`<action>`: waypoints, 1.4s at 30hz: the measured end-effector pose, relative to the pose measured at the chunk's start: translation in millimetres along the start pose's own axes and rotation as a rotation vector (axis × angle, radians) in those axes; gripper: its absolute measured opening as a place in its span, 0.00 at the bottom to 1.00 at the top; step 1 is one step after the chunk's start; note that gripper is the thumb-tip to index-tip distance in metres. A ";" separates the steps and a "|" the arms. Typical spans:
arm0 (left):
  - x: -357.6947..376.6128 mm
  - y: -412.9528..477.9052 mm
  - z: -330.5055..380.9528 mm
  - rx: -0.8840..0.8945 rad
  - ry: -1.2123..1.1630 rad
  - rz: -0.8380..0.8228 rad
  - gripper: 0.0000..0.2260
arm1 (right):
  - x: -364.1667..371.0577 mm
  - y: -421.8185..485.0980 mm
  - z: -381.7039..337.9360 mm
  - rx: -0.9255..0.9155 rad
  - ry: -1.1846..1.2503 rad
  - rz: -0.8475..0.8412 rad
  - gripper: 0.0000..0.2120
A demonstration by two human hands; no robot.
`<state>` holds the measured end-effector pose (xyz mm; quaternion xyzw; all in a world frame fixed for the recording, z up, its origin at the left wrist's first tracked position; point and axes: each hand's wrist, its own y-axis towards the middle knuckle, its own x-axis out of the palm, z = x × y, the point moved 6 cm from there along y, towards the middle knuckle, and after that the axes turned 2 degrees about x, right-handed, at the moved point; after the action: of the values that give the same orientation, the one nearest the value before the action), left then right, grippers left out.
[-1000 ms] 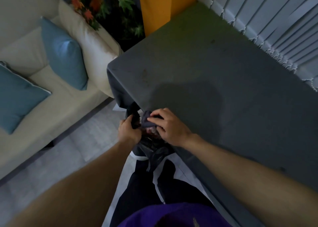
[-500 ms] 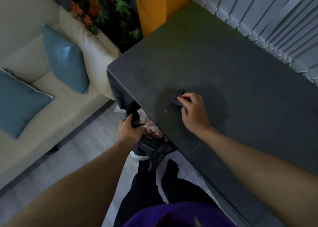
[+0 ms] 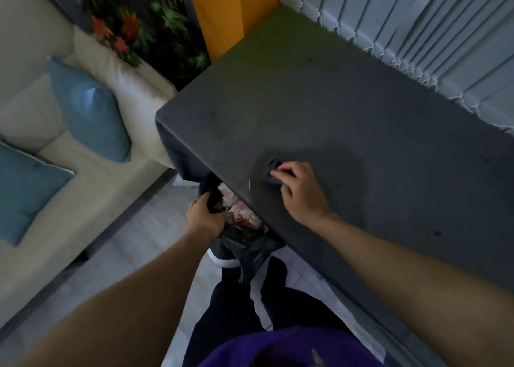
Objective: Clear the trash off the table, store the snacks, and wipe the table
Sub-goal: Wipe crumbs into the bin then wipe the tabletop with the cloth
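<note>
A dark grey table (image 3: 319, 110) fills the right half of the head view. My right hand (image 3: 301, 191) grips a small dark cloth (image 3: 272, 170) pressed against the tabletop near the front left edge. A tiny red scrap (image 3: 250, 183) lies just left of the cloth. Below the table edge, my left hand (image 3: 204, 216) grips the rim of a black trash bag (image 3: 250, 251) lining a bin. Crumpled pale wrappers (image 3: 239, 208) fill the bag, partly hidden by the table edge.
A cream sofa (image 3: 55, 177) with two blue cushions (image 3: 89, 113) stands to the left. A plant with red and green leaves (image 3: 139, 24) and an orange pillar (image 3: 225, 13) are at the back. Vertical blinds (image 3: 431, 33) run along the table's far right side.
My right hand left the trash bag opening with the dark cloth and moved up onto the tabletop. My left hand kept its hold on the bag rim.
</note>
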<state>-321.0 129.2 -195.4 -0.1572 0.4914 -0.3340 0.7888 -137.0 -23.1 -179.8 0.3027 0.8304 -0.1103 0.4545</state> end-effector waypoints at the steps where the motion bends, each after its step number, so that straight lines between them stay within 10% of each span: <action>1: 1.0 -1.1 0.1 0.002 -0.002 -0.006 0.31 | -5.2 2.7 7.9 0.106 -0.021 0.039 0.18; 5: 3.7 -3.1 1.0 0.004 -0.021 -0.038 0.31 | 3.0 5.2 -0.3 0.190 -0.065 -0.001 0.20; 13: 4.7 -13.9 -9.6 0.014 -0.016 -0.041 0.31 | 41.8 -17.1 -66.7 -0.258 0.061 -0.334 0.22; 19: 1.4 -18.5 -17.2 0.008 -0.043 -0.068 0.31 | 18.2 -0.4 -41.3 0.013 0.050 -0.026 0.17; 27: -1.0 -18.8 -17.8 0.033 -0.021 -0.091 0.31 | 32.9 -45.0 -53.4 -0.139 0.082 -0.212 0.12; 33: 1.0 -17.7 -15.9 0.070 0.015 -0.110 0.32 | -17.9 -62.4 4.6 0.270 -0.057 0.198 0.17; 42: 25.1 -22.1 -19.4 0.054 -0.043 -0.091 0.29 | 1.4 -103.8 -14.8 0.136 0.054 -0.007 0.17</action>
<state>-339.0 97.6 -208.6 -0.1652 0.4574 -0.3792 0.7872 -210.3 -98.0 -182.2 0.3326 0.8342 -0.1597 0.4099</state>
